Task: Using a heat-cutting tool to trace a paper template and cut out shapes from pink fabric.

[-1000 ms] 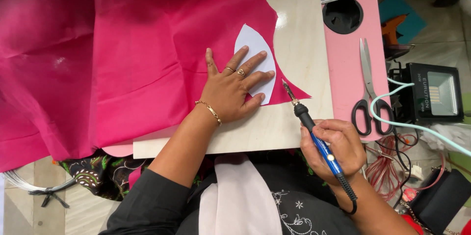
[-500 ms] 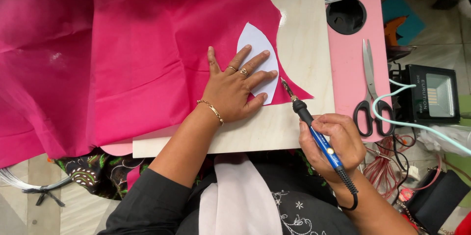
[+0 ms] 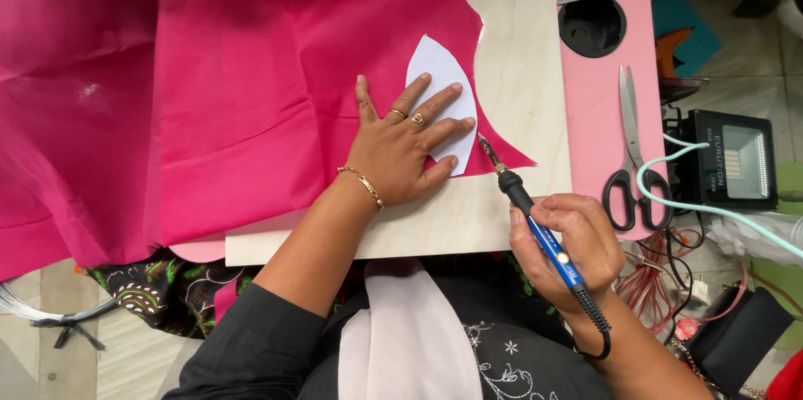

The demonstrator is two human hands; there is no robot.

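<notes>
On the pink fabric (image 3: 234,91), the left hand (image 3: 400,147) lay flat with fingers spread, pressing a white paper template (image 3: 443,91). The right hand (image 3: 569,241) was closed around a blue hot-tip tool (image 3: 535,224), its tip touching the fabric edge just beside the template. Under them was a wooden board (image 3: 523,74). Black-handled scissors (image 3: 631,157) lay on the pink table (image 3: 598,99), well apart.
</notes>
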